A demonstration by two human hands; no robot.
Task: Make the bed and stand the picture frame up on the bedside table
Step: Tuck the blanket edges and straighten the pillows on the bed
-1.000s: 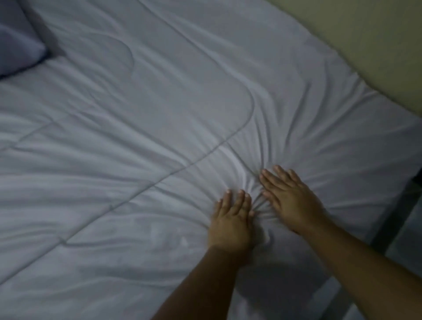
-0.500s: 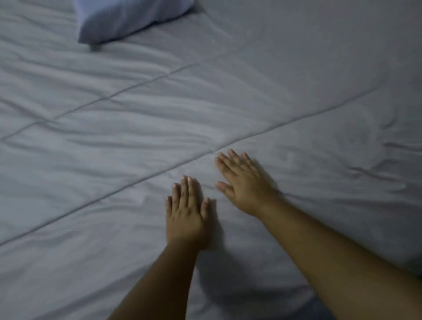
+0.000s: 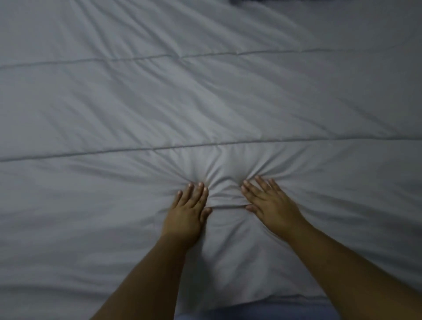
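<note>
A white quilted duvet (image 3: 205,96) covers the whole bed and fills the view, with two stitched seams running across it. My left hand (image 3: 186,211) lies flat on the duvet with straight fingers, pressing down. My right hand (image 3: 268,202) lies flat a short way to its right, fingers spread and pressing too. Creases fan out from the dip between the two hands. The picture frame and the bedside table are out of view.
A dark sliver of the pillow (image 3: 246,1) shows at the top edge. A strip of blue cloth (image 3: 251,314) lies along the bottom edge, below the duvet's near edge.
The view has swung so the seams now run level and the pillow has slipped to the top edge. Both hands have moved apart and pressed in, bunching creases between them.
</note>
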